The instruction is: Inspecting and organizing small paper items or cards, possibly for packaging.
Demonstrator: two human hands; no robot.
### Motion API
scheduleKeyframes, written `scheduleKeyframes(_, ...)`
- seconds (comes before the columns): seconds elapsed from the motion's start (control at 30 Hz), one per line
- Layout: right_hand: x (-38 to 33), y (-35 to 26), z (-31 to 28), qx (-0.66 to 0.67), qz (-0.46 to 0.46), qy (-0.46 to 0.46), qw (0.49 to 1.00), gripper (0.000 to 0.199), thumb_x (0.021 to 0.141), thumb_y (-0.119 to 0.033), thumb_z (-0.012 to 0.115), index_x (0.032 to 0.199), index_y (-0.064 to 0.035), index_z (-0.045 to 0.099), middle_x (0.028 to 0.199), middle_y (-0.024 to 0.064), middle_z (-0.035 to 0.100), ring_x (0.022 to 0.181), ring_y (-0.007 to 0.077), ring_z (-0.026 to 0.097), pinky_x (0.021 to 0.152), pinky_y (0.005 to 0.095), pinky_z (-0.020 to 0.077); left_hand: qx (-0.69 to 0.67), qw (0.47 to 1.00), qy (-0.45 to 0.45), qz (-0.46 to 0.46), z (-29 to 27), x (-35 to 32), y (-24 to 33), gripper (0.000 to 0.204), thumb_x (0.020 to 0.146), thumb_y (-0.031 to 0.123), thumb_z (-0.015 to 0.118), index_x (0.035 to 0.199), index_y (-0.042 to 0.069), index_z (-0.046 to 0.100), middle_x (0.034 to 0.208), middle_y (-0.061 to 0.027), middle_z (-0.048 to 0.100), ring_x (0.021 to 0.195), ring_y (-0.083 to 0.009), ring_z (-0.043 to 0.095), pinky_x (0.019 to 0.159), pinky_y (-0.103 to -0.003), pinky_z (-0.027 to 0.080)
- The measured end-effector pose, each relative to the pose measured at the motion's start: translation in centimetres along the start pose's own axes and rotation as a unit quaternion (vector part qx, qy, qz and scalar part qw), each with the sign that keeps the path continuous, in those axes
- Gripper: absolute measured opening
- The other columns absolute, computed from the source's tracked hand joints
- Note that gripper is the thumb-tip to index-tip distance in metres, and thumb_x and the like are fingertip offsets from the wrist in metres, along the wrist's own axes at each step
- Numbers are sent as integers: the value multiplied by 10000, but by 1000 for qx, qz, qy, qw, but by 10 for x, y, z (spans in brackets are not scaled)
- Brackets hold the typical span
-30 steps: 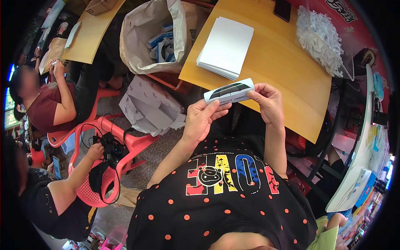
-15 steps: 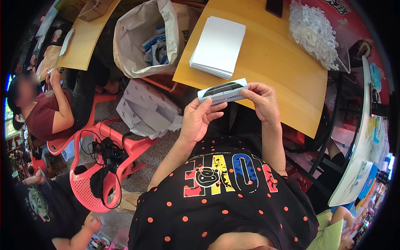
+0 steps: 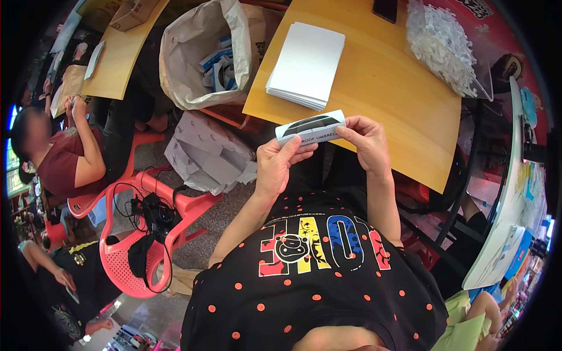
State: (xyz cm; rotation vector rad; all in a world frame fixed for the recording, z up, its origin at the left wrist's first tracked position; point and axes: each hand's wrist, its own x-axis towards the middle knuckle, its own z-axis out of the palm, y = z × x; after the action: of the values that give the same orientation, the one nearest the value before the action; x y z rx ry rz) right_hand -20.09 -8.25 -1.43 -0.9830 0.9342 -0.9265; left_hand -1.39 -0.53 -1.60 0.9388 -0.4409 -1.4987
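A curved paper sleeve point(image 3: 313, 124), white with a dark domed picture and lettering, is held over the near left edge of the wooden table point(image 3: 386, 88). My left hand point(image 3: 276, 165) grips its left end between thumb and fingers. At the opposite end, my right hand point(image 3: 370, 145) pinches the sleeve with thumb and fingertips. A stack of white cards point(image 3: 307, 64) lies on the table just beyond the sleeve. Left of the table, an open white sack point(image 3: 181, 76) contains several folded blue-and-white sleeves point(image 3: 221, 71).
A clear container of small white plastic pieces point(image 3: 442, 50) stands at the table's far right, near a dark phone point(image 3: 385, 9). A red plastic chair point(image 3: 126, 263) bearing black cables is at left, below a crumpled grey-white bag point(image 3: 208, 152). Other people sit nearby.
Both hands have shifted very slightly left with the sleeve, whose ends curl a little more. At the lower left, another person's arms and body have moved.
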Motion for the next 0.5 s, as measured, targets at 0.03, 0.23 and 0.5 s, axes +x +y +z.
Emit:
scheduleKeyframes(0.03, -1, -2, 3, -25, 3, 16, 1000, 143, 791, -50, 710, 897, 32, 658, 846, 68, 667, 771, 100, 613, 718, 231, 487, 8, 1000, 2, 4, 0, 1, 0, 249, 935, 105, 549, 1089, -86, 592, 999, -206, 656, 892, -268, 678, 759, -317, 577)
scheduleKeyframes(0.23, -10, -28, 15, -428, -237, 42, 871, 182, 738, -48, 720, 900, -21, 642, 865, 74, 634, 817, 196, 602, 683, 303, 476, 105, 992, 10, 64, -4, 0, -1, 235, 935, 82, 543, 1102, -76, 594, 1001, -188, 656, 895, -270, 675, 777, -333, 571)
scheduleKeyframes(0.5, -4, -31, 6, -500, -348, -61, 791, 170, 709, 39, 688, 833, -28, 593, 843, 95, 611, 786, 270, 600, 674, 352, 490, 238, 956, -13, 169, 1, -2, 1, 233, 928, 52, 547, 1118, -75, 594, 997, -149, 666, 905, -231, 668, 802, -320, 553)
